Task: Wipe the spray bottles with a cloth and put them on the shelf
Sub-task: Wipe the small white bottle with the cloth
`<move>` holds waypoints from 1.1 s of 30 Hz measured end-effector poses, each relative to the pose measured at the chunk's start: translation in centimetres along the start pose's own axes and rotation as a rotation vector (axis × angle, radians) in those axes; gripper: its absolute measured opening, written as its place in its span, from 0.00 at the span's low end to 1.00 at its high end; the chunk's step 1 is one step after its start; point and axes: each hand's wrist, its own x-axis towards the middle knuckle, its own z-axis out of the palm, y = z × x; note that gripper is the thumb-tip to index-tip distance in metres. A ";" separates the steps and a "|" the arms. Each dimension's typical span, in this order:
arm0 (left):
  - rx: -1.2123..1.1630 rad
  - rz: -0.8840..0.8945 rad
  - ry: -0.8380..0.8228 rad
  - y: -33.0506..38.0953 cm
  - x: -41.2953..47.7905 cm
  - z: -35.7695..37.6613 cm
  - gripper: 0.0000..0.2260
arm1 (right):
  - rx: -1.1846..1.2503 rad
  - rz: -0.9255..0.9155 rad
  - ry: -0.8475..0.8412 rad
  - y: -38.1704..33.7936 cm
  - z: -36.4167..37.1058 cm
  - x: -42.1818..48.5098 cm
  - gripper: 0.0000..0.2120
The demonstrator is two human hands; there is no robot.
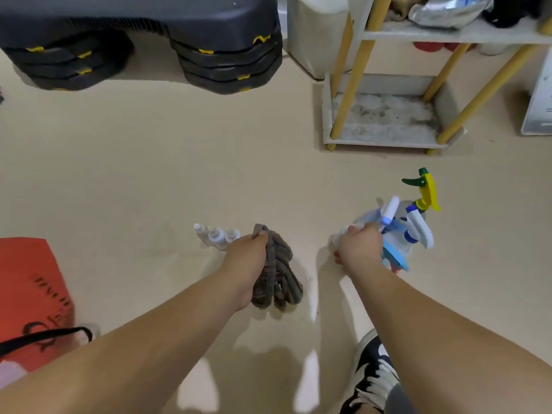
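My left hand grips a bunched brown striped cloth that hangs down toward the floor. Three small clear bottles stand on the floor just left of that hand. My right hand reaches into a cluster of spray bottles on the floor and holds one clear bottle by its top; the grip is partly hidden. One bottle has a yellow and green trigger head, others have blue and white heads. The white shelf with yellow legs stands at the far right, its dusty lowest board bare.
A stack of dark grey step platforms sits at the far left. A red bag with a black strap lies at the near left. A white bin stands behind the shelf. My shoe is at the bottom right.
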 end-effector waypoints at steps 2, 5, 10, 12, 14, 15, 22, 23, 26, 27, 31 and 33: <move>0.010 0.014 -0.013 0.0 0.8 0.3 0.15 | 0.077 0.064 0.025 0.2 -0.2 0.4 0.05; -0.002 0.032 0.001 -0.9 2.0 0.3 0.14 | -0.036 0.084 -0.009 0.2 0.2 0.4 0.06; 0.021 0.057 0.000 -1.5 3.1 -0.3 0.16 | -0.257 -0.024 0.068 -0.1 1.1 1.1 0.13; 0.050 0.071 -0.001 -1.5 3.0 -0.7 0.16 | -0.109 0.041 0.110 -0.4 1.2 0.7 0.11; 0.051 0.081 0.005 -1.4 3.0 -1.2 0.16 | 0.410 0.133 0.067 -1.0 1.3 0.5 0.11; 0.056 0.073 0.016 -1.4 2.7 -1.5 0.16 | 0.602 0.127 0.123 -1.4 1.7 0.3 0.13; -0.023 0.067 0.056 -1.4 0.4 -4.6 0.13 | 0.531 -0.014 0.052 -5.5 3.6 -5.0 0.23; -0.021 0.068 0.056 -1.4 0.1 -5.1 0.13 | 0.526 -0.040 0.032 -6.0 4.1 -5.7 0.24; -0.050 0.089 0.062 -1.5 -0.7 -7.3 0.14 | 0.509 -0.122 -0.047 -7.3 5.4 -7.7 0.19; -0.041 0.091 0.067 -1.7 -0.6 -8.1 0.15 | 0.500 -0.147 -0.084 -7.9 5.6 -8.4 0.15; -0.045 0.093 0.100 -2.5 0.3 -11.2 0.08 | 0.431 -0.193 -0.179 -9.4 7.7 -9.0 0.09; -0.056 0.076 0.131 -2.8 1.2 -12.2 0.10 | 0.381 -0.210 -0.189 -10.1 8.9 -8.6 0.10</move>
